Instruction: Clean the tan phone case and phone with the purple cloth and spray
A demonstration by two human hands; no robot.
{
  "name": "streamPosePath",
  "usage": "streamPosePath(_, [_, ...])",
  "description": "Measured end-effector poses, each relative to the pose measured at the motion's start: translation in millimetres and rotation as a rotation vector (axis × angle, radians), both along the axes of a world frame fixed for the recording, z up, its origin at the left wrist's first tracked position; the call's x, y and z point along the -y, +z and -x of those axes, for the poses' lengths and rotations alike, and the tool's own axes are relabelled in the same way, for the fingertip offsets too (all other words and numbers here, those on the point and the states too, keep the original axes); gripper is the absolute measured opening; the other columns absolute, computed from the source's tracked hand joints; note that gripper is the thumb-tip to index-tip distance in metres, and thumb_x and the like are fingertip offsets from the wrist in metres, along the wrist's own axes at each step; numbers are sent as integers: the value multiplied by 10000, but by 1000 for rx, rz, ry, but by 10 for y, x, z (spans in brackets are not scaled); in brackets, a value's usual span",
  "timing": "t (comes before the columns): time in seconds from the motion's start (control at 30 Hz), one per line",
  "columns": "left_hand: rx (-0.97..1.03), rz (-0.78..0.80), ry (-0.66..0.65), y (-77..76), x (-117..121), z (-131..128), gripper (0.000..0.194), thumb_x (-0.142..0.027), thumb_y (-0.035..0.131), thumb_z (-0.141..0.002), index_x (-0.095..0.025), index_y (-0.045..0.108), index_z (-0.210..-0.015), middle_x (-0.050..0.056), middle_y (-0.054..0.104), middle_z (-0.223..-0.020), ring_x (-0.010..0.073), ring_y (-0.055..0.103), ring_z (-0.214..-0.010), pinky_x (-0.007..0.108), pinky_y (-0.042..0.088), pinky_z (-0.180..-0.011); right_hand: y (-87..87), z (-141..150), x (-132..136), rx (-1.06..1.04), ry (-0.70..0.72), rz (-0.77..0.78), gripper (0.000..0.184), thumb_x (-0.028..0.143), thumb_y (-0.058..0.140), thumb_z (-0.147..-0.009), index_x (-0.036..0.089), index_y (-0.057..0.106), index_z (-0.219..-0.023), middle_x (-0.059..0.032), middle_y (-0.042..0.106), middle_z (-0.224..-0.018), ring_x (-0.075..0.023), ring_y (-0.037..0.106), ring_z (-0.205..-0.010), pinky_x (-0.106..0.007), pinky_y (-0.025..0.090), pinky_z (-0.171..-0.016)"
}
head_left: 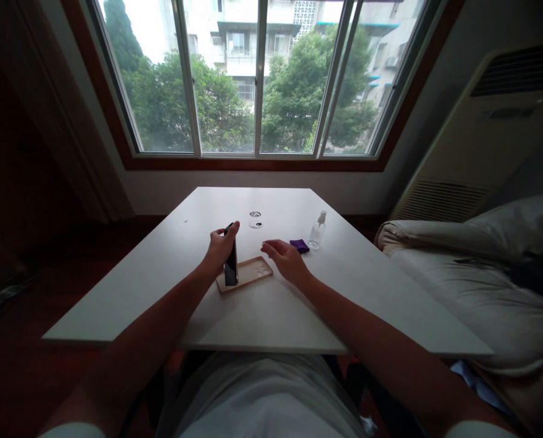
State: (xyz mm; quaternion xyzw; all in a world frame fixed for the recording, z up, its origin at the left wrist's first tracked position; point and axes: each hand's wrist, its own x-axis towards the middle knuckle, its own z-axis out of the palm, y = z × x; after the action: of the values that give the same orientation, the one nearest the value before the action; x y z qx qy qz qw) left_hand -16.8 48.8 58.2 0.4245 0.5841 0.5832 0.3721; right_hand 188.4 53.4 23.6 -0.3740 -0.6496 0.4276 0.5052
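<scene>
A dark smartphone (231, 269) stands on edge in the grip of my left hand (218, 250), its lower end over a phone case (248, 278). The beige-rimmed case lies flat on the white table, with camera cutouts at its right end. My right hand (287, 260) hovers right of the phone, thumb and fingers pinched together. Something tiny and pale may be at those fingertips, too small to name. Just beyond the right hand are a folded purple cloth (299, 246) and a clear spray bottle (316, 233), which stands upright.
Two small round pieces with black and white markings lie farther back, one a white disc (255, 224). The white table (139, 304) reaches toward a window (226, 109). A pale sofa (463, 286) is on the right, beside a tall air conditioner (472, 146).
</scene>
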Motion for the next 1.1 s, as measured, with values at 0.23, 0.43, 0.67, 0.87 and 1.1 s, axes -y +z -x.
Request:
streamPosePath(0.23, [-68,-7,-161,-98,79,-207,974,-691,675,-780,-133,245,-1452,169,675,-1083,246,687,-871,351,537,-739,-33,196,326,144,479,162,436,463,715,-839,181,593,-1148,-13,692,-791,-121,610,-492,-219,510,-407])
streamPosePath(0.43, [-411,-156,-101,-147,10,-113,711,-610,460,-952,-130,331,-1461,175,624,-1232,228,665,-968,352,504,-846,-44,160,145,-91,170,234,308,367,667,-847,160,596,-1064,-18,678,-755,-136,615,-506,-207,486,-385])
streamPosePath(0.67, [-1032,-95,-454,-272,50,20,489,-510,612,-869,-199,598,-1246,94,669,-1111,218,650,-933,310,499,-809,27,-149,-137,-53,-338,304,157,265,558,-899,127,614,-949,-50,676,-757,-142,629,-527,-200,459,-376])
streamPosePath(0.87, [-1205,-90,-596,-329,-25,73,345,-263,509,-892,-238,619,-1218,64,698,-1057,215,653,-939,300,487,-798,-12,-233,-228,1,-379,393,153,252,555,-919,114,617,-942,-75,697,-789,-129,631,-516,-187,447,-391])
streamPosePath(1.1, [-1201,37,-230,-481,-415,430,296,-211,506,-882,-178,650,-1139,114,687,-1119,242,640,-1013,333,483,-883,-126,-150,-224,98,-328,375,187,281,589,-905,115,645,-968,-66,687,-738,-138,614,-494,-189,399,-365])
